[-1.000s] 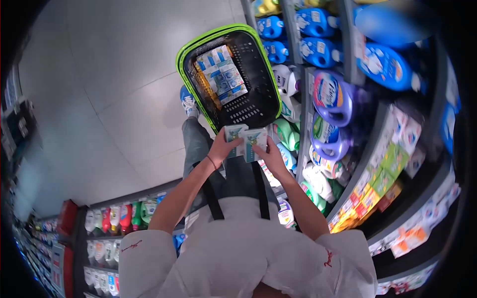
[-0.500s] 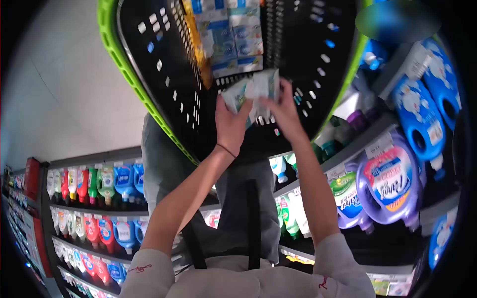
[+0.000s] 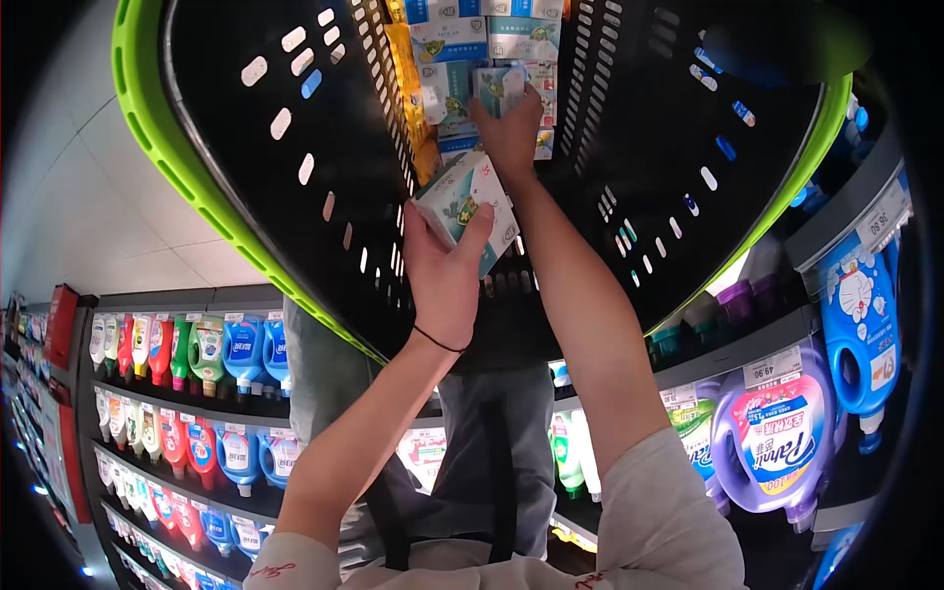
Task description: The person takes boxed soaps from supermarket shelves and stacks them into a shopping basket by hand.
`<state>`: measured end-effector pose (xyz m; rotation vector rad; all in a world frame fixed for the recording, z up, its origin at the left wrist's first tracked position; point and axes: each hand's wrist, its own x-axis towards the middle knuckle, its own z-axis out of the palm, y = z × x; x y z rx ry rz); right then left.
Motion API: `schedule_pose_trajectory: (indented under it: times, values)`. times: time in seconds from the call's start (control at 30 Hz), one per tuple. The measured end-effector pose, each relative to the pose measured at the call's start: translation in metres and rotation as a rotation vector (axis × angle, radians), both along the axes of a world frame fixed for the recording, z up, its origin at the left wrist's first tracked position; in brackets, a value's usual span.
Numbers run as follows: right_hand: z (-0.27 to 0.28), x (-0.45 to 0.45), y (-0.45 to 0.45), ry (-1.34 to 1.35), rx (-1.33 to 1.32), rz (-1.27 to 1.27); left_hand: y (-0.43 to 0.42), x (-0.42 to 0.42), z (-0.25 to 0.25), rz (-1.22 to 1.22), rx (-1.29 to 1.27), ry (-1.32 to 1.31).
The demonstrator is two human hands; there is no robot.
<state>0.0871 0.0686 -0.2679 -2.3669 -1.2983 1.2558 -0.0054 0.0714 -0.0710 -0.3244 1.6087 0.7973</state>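
Note:
My left hand is closed round a small white-and-green box, its thumb lying across the printed front. This box is tilted, just inside the near end of a black basket with a green rim. Deeper in the basket, my right hand grips another small white-and-green box from its near side. That one is at the rows of packed boxes, touching or just above them; I cannot tell which. Yellow packs line the left side of the rows.
On the right, shelves carry a purple detergent jug and a blue bottle. More shelves of coloured bottles stand on the left. Pale floor tiles show beyond the basket's left rim.
Both hands were together over the basket's near end with the boxes. My right hand has moved away, deeper into the basket, with one box, while my left keeps the other. The view has shifted.

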Motion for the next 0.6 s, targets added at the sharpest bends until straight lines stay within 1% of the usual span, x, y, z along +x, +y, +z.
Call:
schedule_pose_trajectory:
  times: [0.07, 0.13, 0.17, 0.27, 0.47, 0.53, 0.6]
  values:
    - [-0.007, -0.001, 0.004, 0.015, -0.032, -0.018, 0.0, 0.001, -0.002, -0.003, 0.001, -0.009]
    - [-0.019, 0.0, 0.0, 0.017, -0.008, 0.096, -0.001, 0.001, -0.003, -0.005, -0.006, -0.014]
    - [-0.021, 0.002, -0.004, 0.018, -0.019, 0.097, -0.001, 0.002, -0.003, 0.005, -0.004, -0.048]
    - [-0.021, 0.007, 0.001, 0.016, -0.051, 0.152, 0.0, 0.002, -0.004, 0.01, -0.002, -0.09]
    - [-0.023, 0.006, -0.001, 0.022, 0.004, 0.185, -0.001, 0.003, -0.008, 0.045, -0.029, -0.108]
    - [-0.021, 0.007, 0.003, 0.007, -0.048, 0.217, -0.002, 0.001, -0.011, -0.051, -0.029, -0.066]
    - [-0.016, 0.01, 0.009, 0.015, -0.021, 0.234, -0.002, 0.0, -0.013, -0.057, -0.047, -0.049]
